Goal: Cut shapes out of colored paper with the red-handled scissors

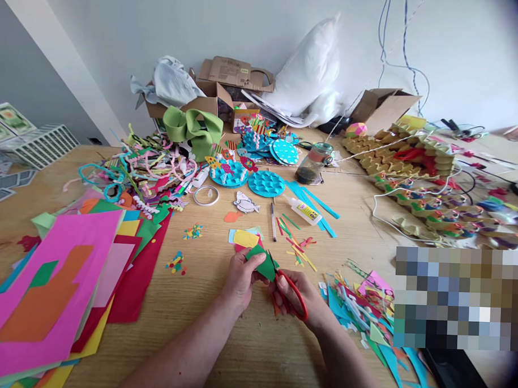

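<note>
Between thumb and fingers, my left hand (pixel 240 278) pinches a small piece of green paper (pixel 261 263). My right hand (pixel 303 297) grips red-handled scissors (pixel 298 294), whose blades lie at the right edge of the green piece. Just beyond my hands are small yellow and coloured paper pieces (pixel 245 237). Farther up sit an orange paper fish shape (pixel 232 217), a white fish cut-out (pixel 246 202) with drawn outlines, a pen (pixel 273 221) and a glue bottle (pixel 305 210). Thin paper strips (pixel 299 249) lie to the right of the pen.
Stacked coloured sheets (pixel 91 239) cover the left side, with a heap of pipe cleaners (pixel 158 162) behind. Blue scalloped discs (pixel 267 183), a tape roll (pixel 206 195) and a glass jar (pixel 313 165) stand farther back. Paper scraps (pixel 361 305) and egg cartons (pixel 412 188) are at right.
</note>
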`<state>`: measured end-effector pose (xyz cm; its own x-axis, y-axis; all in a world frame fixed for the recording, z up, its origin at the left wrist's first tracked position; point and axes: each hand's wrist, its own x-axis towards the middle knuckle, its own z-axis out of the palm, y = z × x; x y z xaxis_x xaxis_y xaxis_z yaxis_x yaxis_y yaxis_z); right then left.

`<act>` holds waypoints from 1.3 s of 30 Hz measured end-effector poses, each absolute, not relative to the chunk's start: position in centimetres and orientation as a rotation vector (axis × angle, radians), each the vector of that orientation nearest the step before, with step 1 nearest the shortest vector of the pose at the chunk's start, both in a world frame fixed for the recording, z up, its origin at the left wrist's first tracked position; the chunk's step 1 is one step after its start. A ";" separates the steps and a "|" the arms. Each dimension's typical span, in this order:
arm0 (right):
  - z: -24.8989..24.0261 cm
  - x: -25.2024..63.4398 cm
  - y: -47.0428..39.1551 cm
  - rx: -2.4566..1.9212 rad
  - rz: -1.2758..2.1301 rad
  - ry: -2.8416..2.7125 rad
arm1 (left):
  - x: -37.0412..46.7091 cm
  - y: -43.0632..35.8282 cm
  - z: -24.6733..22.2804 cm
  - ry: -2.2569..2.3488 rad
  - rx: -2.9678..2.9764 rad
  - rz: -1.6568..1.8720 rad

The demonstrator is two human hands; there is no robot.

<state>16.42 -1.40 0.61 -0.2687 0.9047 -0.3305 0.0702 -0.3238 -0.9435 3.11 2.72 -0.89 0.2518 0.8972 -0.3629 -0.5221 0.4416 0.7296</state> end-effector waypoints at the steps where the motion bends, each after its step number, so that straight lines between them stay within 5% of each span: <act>1: 0.6 16.4 -1.4 -1.335 1.670 -1.251 | 3.1 2.7 -0.9 0.851 0.517 1.031; 39: 1.0 16.6 -1.4 -1.267 1.682 -1.263 | 3.0 2.8 -0.6 0.823 0.588 0.935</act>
